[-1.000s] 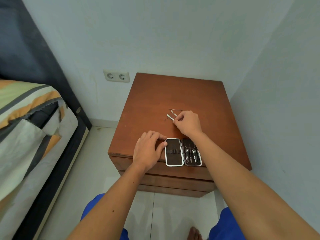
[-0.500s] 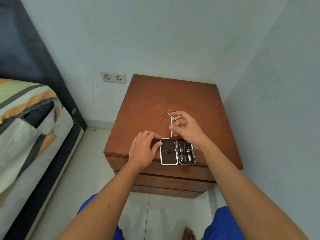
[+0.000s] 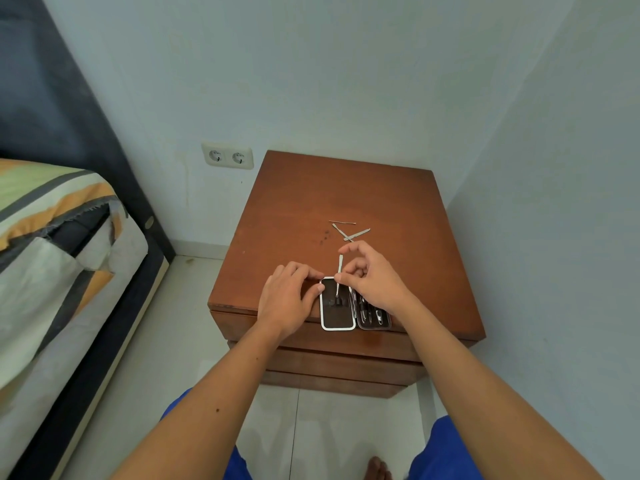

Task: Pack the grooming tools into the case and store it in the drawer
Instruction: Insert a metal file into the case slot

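Case (image 3: 338,315) open, tools (image 3: 372,311) inside, right hand (image 3: 372,282) pinching pick (image 3: 339,277)

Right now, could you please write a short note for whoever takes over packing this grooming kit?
Left hand: rests on the nightstand, fingers steadying the open case at its left edge; no grip on it.
Right hand: pinches one thin metal tool upright over the case's left half.
Done: several tools sit in the case's right half.
Left: seat the held tool; three loose tools lie farther back on the nightstand. Then shut the case and put it in the drawer, which is closed.
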### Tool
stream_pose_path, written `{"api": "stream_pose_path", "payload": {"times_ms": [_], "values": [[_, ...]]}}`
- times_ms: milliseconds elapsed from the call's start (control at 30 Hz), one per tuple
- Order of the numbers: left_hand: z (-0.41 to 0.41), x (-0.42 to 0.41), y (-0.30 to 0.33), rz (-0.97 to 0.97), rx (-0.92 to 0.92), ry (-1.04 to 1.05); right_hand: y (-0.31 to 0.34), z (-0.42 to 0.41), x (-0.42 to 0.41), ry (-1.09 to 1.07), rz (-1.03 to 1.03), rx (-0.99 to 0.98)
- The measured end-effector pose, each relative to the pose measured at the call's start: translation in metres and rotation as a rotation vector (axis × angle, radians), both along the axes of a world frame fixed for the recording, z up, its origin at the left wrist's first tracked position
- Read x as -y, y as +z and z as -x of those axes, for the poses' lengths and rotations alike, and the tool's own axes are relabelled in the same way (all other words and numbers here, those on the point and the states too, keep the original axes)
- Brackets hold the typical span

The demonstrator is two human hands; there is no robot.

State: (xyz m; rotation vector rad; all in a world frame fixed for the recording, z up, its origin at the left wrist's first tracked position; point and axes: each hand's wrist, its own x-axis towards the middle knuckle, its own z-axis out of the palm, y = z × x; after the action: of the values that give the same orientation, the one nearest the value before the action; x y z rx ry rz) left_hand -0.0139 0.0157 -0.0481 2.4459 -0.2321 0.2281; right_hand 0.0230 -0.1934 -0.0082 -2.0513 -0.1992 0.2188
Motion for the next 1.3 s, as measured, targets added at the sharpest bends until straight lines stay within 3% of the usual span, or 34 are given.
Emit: {"api": "stream_pose_path", "payload": {"times_ms": [300,633,933,1100,1300], "values": [[0.001,0.001,0.001,-0.012,-0.006,0.003,-0.003,0.006,0.005,0.066,0.084,0.003],[0.002,0.0,0.002,-0.008,0.001,0.0,0.016,0.008,0.008,0.258,0.381,0.063],[0.001,-0.001,0.002,-0.008,-0.001,0.002,0.016,0.016,0.014,0.315,0.426,0.056],[0.002,0.001,0.003,-0.004,-0.004,0.006,0.018,0.007,0.016,0.16,0.26,0.055],[0.002,0.001,0.002,0.01,-0.001,0.012,0.018,-0.041,0.015,-0.156,0.263,0.145]]}}
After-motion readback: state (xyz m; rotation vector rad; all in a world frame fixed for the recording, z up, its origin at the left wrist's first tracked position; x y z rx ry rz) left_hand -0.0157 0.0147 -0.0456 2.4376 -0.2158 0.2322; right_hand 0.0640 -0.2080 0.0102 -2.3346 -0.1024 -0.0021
